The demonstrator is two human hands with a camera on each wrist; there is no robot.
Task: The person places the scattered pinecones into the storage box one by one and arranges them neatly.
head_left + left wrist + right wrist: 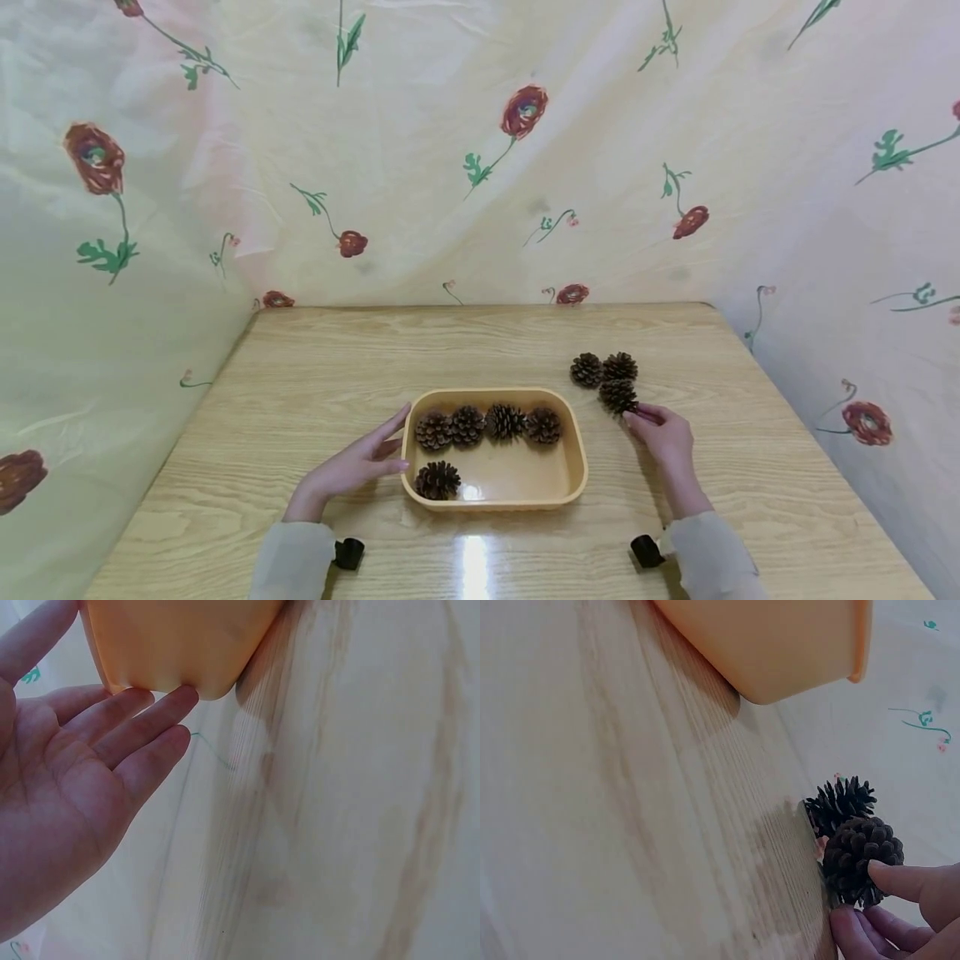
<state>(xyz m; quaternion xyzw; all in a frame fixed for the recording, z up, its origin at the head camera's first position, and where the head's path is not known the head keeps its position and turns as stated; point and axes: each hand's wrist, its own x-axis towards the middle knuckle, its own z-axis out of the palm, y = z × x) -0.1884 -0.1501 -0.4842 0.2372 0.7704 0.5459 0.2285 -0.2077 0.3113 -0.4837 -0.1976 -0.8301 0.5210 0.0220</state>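
A yellowish plastic tray (573, 487) stands on the table with several brown pine cones inside: a row of pine cones (467, 427) along its far side and a single pine cone (437, 481) in the near left corner. My left hand (360, 462) rests its straight fingertips against the tray's left side, as the left wrist view also shows. To the right of the tray, my right hand (667, 435) pinches a pine cone (861, 855) between thumb and fingers. Two other pine cones lie just beyond it, one on the left (586, 370) and one on the right (620, 366).
The light wooden table (360, 342) reaches back to a flower-printed cloth (420, 167), which hangs behind it and along both sides. A black wrist device (348, 553) sits by the left sleeve, and another black device (647, 551) by the right sleeve.
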